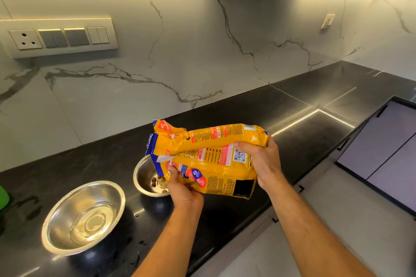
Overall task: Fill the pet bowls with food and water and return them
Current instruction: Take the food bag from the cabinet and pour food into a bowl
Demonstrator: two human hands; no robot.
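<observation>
My left hand (pixel 180 186) pinches the yellow food bag (pixel 211 159) near its torn mouth; my right hand (pixel 261 159) curls round its base. It tilts over the small bowl (pixel 144 171) holding kibble (pixel 157 181), beside the water bowl (pixel 83 218).

You have a single wide-angle view from your head, looking forward and down at the dark surface (pixel 304 105), close enough that both forearms enter from the bottom edge. The marble wall (pixel 180 40) fills the upper half; the floor (pixel 337 220) shows at lower right. Straight lines bow near the edges.
</observation>
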